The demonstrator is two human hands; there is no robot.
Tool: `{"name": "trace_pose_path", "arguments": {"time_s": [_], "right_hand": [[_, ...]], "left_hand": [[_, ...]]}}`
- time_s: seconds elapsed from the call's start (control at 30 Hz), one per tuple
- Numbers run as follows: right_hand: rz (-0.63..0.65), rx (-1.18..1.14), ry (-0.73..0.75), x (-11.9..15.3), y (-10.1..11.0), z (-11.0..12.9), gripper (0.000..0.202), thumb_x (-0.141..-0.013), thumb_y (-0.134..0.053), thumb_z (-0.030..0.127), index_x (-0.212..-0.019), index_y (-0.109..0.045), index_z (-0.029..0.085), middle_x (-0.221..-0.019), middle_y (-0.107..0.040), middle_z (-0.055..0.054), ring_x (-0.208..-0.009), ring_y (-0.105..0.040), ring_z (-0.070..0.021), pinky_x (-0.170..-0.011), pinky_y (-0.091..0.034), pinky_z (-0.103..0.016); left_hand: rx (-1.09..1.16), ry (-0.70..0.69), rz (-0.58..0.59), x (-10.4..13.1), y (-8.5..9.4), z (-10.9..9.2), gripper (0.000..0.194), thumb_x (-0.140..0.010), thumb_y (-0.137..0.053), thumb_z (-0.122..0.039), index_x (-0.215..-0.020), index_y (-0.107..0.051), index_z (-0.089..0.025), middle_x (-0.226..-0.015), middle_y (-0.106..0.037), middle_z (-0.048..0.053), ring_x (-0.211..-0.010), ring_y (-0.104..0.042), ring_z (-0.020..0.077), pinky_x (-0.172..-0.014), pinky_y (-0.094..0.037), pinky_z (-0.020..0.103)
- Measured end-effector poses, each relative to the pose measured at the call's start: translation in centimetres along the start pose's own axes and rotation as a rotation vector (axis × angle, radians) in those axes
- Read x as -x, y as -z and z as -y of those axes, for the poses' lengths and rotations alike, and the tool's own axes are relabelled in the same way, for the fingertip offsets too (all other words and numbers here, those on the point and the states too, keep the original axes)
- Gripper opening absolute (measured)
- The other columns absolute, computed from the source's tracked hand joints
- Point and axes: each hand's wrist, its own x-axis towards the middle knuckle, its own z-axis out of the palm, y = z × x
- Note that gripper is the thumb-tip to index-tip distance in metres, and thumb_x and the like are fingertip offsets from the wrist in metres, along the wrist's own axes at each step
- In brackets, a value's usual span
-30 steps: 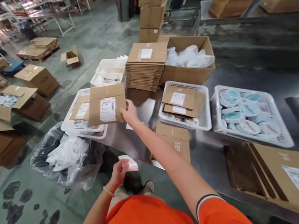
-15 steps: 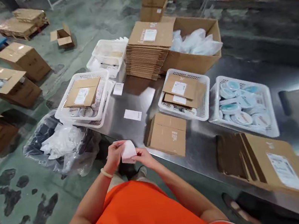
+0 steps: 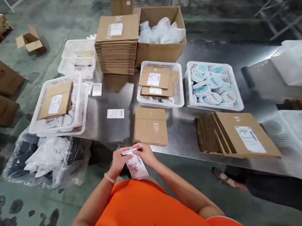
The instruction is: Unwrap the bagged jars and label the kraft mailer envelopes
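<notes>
Between my two hands, just beyond the table's front edge, hangs a small printed packet with pinkish-white lower part. My left hand pinches its upper left side, and my right hand pinches its upper right side, the fingertips nearly meeting. A folded brown carton lies on the metal table to the right of my hands. One white label lies flat on the table beyond them, with another label farther back.
White baskets hold cartons at left and round blue-white items at right. Stacked flat cartons stand behind. A bagged bin is at left. Someone's foot shows below the table at right.
The view has shifted to the right. The item in my hands, earlier a plain pale piece, now hangs lower and shows print, and my hands have come closer together at its top.
</notes>
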Motion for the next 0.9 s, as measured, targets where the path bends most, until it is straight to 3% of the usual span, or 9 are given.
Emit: {"name": "trace_pose_path", "arguments": {"time_s": [0.17,0.4,0.6,0.73,0.83,0.9], "right_hand": [[-0.023,0.055,0.039,0.9,2.6,-0.6,0.015,-0.066,-0.084,0.034,-0.074,-0.078,0.023,-0.069,-0.075,-0.003,-0.062,-0.065,-0.0209,-0.063,-0.052,-0.034],[-0.189,0.273,0.37,3.2,5.3,-1.3,0.021,-0.088,-0.07,0.032,-0.07,-0.079,0.024,-0.071,-0.076,-0.004,-0.066,-0.069,-0.0211,-0.068,-0.056,-0.034],[-0.235,0.265,0.409,3.6,7.3,-1.2,0.025,-0.088,-0.064,0.029,-0.066,-0.077,0.024,-0.074,-0.076,-0.006,-0.072,-0.07,-0.0224,-0.072,-0.057,-0.035],[-0.35,0.242,0.327,0.9,9.9,0.0,0.019,-0.083,-0.068,0.033,-0.068,-0.072,0.023,-0.088,-0.077,-0.006,-0.083,-0.069,-0.0222,-0.076,-0.054,-0.033],[-0.448,0.293,0.261,-3.4,12.4,1.9,0.017,-0.079,-0.07,0.032,-0.066,-0.067,0.021,-0.084,-0.072,-0.005,-0.082,-0.064,-0.0217,-0.082,-0.051,-0.035],[-0.477,0.382,0.239,-6.7,13.7,3.1,0.015,-0.075,-0.072,0.027,-0.063,-0.065,0.021,-0.081,-0.067,-0.004,-0.084,-0.061,-0.0223,-0.088,-0.049,-0.037]], "left_hand": [[-0.08,0.034,0.021,-0.7,-1.1,-0.3,0.042,-0.051,-0.091,-0.021,-0.092,-0.084,-0.011,-0.081,-0.081,0.007,-0.072,-0.071,0.022,-0.072,-0.054,0.032],[0.01,0.162,0.065,-1.3,-4.6,0.3,0.051,-0.044,-0.099,-0.02,-0.09,-0.082,-0.01,-0.079,-0.081,0.006,-0.07,-0.072,0.0203,-0.072,-0.056,0.031],[0.153,0.299,0.12,-2.2,-6.9,1.4,0.055,-0.039,-0.104,-0.023,-0.087,-0.08,-0.01,-0.077,-0.08,0.005,-0.068,-0.07,0.018,-0.07,-0.056,0.03],[0.146,0.418,0.232,-2.3,-6.9,1.9,0.057,-0.043,-0.106,-0.03,-0.088,-0.08,-0.006,-0.083,-0.081,0.012,-0.073,-0.075,0.0225,-0.075,-0.06,0.035],[0.134,0.532,0.355,-1.7,-7.4,2.6,0.051,-0.047,-0.105,-0.028,-0.086,-0.081,-0.005,-0.081,-0.081,0.014,-0.07,-0.075,0.0227,-0.071,-0.061,0.033],[0.184,0.56,0.356,-1.4,-8.2,3.3,0.044,-0.052,-0.103,-0.023,-0.085,-0.08,-0.006,-0.084,-0.081,0.013,-0.073,-0.076,0.0217,-0.073,-0.062,0.031]]}}
